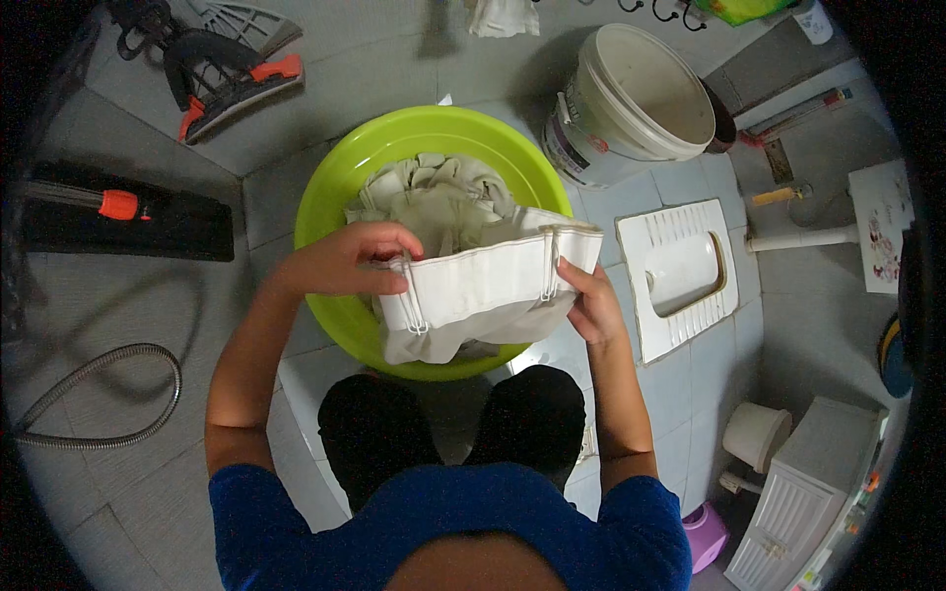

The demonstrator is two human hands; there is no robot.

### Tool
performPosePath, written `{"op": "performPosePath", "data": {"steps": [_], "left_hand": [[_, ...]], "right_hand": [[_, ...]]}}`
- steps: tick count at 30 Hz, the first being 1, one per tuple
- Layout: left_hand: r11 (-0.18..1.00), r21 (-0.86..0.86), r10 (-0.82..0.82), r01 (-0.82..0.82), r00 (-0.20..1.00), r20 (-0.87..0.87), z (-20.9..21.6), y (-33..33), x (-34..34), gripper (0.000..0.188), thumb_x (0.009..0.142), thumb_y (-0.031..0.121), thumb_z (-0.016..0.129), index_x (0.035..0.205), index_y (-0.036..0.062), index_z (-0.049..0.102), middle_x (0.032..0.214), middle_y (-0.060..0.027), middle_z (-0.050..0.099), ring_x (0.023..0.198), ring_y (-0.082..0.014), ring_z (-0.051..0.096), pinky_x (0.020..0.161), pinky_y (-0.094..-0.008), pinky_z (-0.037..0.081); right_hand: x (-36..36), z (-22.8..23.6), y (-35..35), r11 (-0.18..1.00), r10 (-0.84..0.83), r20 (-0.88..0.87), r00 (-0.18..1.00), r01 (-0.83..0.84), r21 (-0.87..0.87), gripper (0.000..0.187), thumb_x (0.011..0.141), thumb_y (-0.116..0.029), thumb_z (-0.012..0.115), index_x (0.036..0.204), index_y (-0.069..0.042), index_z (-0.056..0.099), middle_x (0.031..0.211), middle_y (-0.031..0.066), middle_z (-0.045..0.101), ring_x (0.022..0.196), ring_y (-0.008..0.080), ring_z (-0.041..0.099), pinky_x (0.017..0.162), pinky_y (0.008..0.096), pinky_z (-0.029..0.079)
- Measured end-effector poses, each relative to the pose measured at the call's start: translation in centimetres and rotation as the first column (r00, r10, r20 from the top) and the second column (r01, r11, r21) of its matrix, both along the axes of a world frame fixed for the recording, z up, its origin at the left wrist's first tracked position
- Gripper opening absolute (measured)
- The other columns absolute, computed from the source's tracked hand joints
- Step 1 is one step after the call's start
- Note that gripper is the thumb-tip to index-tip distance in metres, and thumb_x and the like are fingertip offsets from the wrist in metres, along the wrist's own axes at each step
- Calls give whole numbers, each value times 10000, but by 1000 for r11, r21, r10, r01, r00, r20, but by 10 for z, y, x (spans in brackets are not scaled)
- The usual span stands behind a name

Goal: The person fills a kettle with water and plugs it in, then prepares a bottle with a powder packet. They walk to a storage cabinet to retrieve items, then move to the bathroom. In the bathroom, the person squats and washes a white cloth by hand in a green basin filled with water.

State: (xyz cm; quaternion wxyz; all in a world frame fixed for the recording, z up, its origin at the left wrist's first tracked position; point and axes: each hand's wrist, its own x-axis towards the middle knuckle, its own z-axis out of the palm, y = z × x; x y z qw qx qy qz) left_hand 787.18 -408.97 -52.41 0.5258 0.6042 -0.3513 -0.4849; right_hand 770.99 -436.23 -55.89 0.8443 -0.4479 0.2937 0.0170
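Observation:
A pale grey curtain (483, 328) with a white heading band (473, 288) is stretched between my two hands over a lime-green basin (340, 177). Wire curtain hooks hang from the band, one set (414, 313) near its left end and another (549, 268) near its right. My left hand (370, 258) pinches the band's left end, thumb in front. Gripping the right end is my right hand (591, 303), its thumb beside the hooks. The rest of the fabric (434, 197) lies bunched in the basin, partly hidden by the raised band.
A white bucket (631, 108) stands behind the basin to the right, near a squat toilet (680, 276). At the far left are a dustpan (236, 94) and a coiled metal hose (163, 414). A white cabinet (803, 492) and purple container (705, 537) sit at the lower right.

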Motion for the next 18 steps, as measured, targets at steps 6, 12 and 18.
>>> {"op": "performPosePath", "data": {"steps": [6,12,18], "left_hand": [[999,34,29,-27,997,-72,0,6,3,313,777,81,608,1060,35,482,952,-25,562,872,-76,518,766,-234,414],[981,193,-37,8,988,147,-2,1,-1,335,742,149,649,1028,48,507,930,-34,566,864,-94,524,732,-256,425],[982,188,-78,-10,889,452,-69,-22,-19,298,699,212,678,889,23,548,782,-94,569,704,-136,517,613,-305,413]], "right_hand": [[-2,2,0,995,-22,35,999,25,-92,472,776,-126,606,1174,20,400,1079,120,534,954,211,543,813,332,451],[-4,8,-2,998,9,30,1000,-7,-59,468,772,-122,612,1171,14,409,1062,115,545,952,200,542,818,323,444],[5,-30,12,973,103,-72,992,-115,-198,452,780,-121,601,1169,15,416,1051,112,547,930,200,537,821,311,418]]}}
